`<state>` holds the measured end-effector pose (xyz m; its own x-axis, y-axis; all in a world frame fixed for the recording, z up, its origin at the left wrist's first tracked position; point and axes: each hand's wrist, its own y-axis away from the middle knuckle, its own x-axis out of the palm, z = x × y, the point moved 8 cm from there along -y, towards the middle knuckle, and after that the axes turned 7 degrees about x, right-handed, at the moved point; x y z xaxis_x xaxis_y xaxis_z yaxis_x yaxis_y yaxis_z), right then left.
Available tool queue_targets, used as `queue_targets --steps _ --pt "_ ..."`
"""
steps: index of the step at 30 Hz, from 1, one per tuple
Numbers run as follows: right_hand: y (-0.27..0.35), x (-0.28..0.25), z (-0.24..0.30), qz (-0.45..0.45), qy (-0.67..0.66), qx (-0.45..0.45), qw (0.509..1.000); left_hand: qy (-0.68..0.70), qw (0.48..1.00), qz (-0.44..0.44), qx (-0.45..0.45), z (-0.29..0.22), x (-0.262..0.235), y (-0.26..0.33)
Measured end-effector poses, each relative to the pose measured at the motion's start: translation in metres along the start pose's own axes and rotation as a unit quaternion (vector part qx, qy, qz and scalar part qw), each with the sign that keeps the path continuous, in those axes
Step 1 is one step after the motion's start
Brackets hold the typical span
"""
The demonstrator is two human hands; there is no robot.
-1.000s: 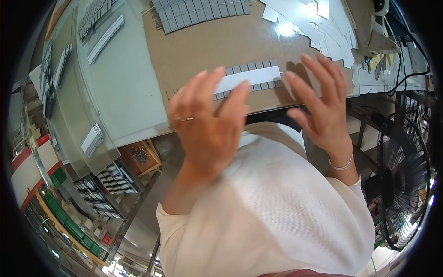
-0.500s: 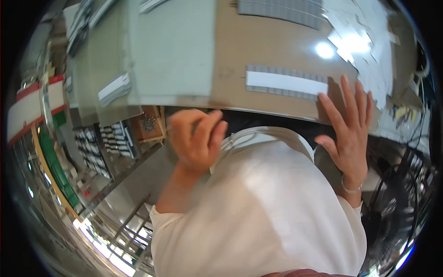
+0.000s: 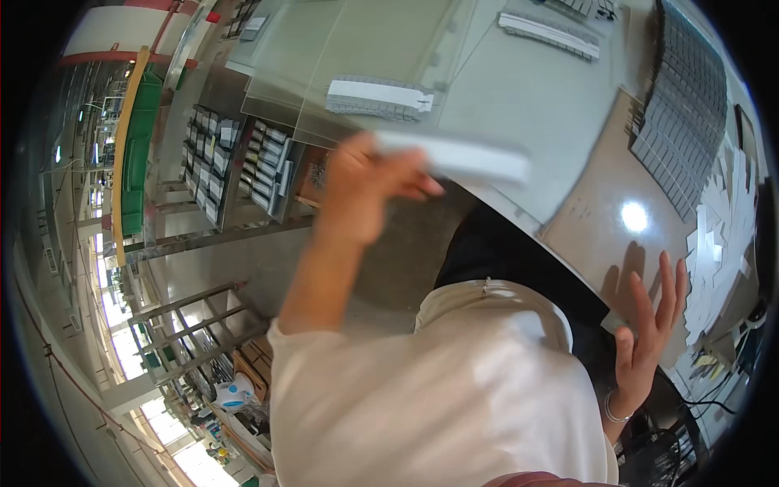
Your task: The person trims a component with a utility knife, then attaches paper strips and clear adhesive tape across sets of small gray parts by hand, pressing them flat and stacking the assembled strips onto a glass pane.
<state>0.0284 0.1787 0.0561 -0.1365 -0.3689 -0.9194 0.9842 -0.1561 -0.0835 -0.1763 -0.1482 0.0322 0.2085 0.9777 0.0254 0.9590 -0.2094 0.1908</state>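
Note:
A flat white strip (image 3: 487,159), blurred by motion, is pinched in my left hand (image 3: 357,191) above the table's front edge. Its fingers close round the strip's left end. Just beyond it, a white strip with a grey ribbed border (image 3: 369,97) lies on a clear glass sheet. A similar strip (image 3: 548,35) lies farther right on the pale green surface. My right hand (image 3: 649,337), wearing a thin bracelet at the wrist, has its fingers spread over the near end of the brown board (image 3: 588,203) and holds nothing.
Grey ribbed strips (image 3: 682,105) lie in a row at the far right. Loose white pieces (image 3: 722,223) overlap beside them. Below the table's left side are trays of small parts (image 3: 213,162). A green bin (image 3: 139,154) and a metal rack (image 3: 187,333) stand at left.
The view has swung left. My left hand was curled with no strip visible near my lap; now it grips a white strip farther forward. The strip on the brown board beside my right hand is gone.

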Motion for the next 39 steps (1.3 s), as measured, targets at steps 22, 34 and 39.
queue_targets --steps 22,34,39 --pt "-0.054 0.002 -0.037 -0.014 0.179 0.049 0.983 -0.368 0.901 -0.019 0.226 -0.051 0.009 -0.033" --pt "-0.086 -0.010 -0.049 -0.115 0.171 -0.028 0.978 -0.341 0.777 0.293 0.440 -0.044 0.216 0.010" --pt "-0.064 -0.009 -0.045 -0.016 0.138 -0.044 0.989 -0.336 0.789 0.273 0.436 -0.040 0.207 0.011"
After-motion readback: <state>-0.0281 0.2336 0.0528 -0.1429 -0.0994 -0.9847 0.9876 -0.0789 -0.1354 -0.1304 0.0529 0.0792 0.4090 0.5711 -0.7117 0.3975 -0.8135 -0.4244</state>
